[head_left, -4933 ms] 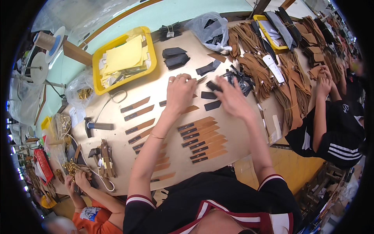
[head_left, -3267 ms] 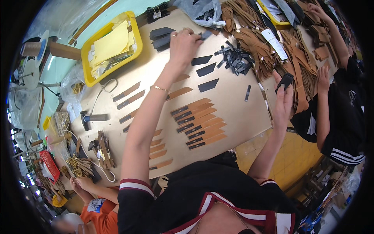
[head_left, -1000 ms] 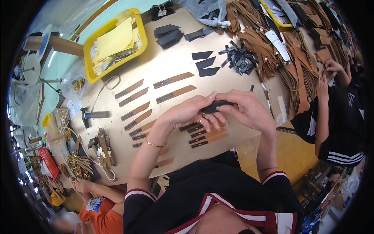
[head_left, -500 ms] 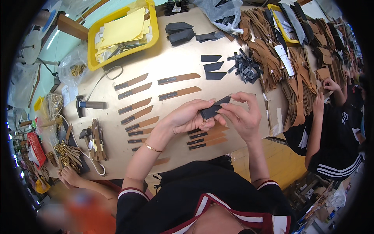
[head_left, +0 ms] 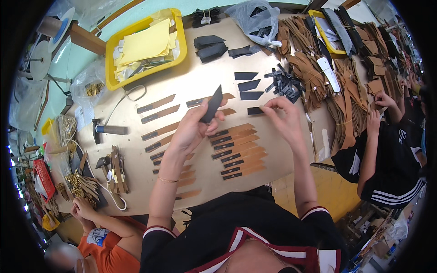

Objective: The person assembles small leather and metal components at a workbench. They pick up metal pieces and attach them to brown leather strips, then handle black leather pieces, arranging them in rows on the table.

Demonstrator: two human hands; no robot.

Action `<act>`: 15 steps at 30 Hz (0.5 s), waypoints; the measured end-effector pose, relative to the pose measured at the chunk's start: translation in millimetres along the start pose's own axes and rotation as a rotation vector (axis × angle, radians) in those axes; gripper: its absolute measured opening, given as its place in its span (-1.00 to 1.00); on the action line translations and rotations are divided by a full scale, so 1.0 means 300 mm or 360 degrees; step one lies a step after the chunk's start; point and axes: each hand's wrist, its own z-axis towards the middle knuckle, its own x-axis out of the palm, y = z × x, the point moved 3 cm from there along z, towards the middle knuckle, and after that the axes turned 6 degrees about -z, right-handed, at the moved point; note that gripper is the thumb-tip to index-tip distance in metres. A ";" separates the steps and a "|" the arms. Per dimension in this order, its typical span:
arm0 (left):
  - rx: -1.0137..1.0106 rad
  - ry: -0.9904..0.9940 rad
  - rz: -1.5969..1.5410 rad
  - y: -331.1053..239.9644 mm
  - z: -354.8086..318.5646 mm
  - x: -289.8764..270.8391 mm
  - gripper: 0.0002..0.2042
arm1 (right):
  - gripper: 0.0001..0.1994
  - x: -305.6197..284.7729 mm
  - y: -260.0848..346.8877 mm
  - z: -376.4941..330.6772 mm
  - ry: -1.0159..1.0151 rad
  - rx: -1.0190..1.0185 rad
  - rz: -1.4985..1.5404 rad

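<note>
My left hand is closed on a small stack of black pointed strips, tilted upward between thumb and fingers. To the right, my right hand pinches the end of one black strip; whether it rests on the tabletop I cannot tell. Three more black strips lie in a column just beyond it. Below and between my hands are several brown strips with black ends, laid in a slanted row. Another row of brown strips runs left of my left hand, partly hidden by my forearm.
A yellow tray of paper stands far left. Hammers lie at left beside a bundle of strips. Black scraps and brown bundles fill the far right. Co-workers sit at left and right.
My hands have moved apart. The left has gone left with the black stack, tipping it upright; the right now pinches one black strip near the tabletop.
</note>
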 end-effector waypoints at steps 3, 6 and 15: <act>0.0041 0.0000 -0.0006 -0.023 -0.015 -0.008 -0.50 | -0.87 0.049 -0.034 0.014 0.0056 0.0064 -0.0176; 0.0010 0.0001 -0.0049 -0.011 -0.013 0.006 -0.50 | -0.84 0.075 -0.039 0.011 -0.0063 -0.0063 -0.0534; -0.0174 0.0113 -0.0144 0.033 0.020 0.054 -0.50 | -0.83 0.103 -0.015 0.028 -0.0313 -0.0346 -0.0643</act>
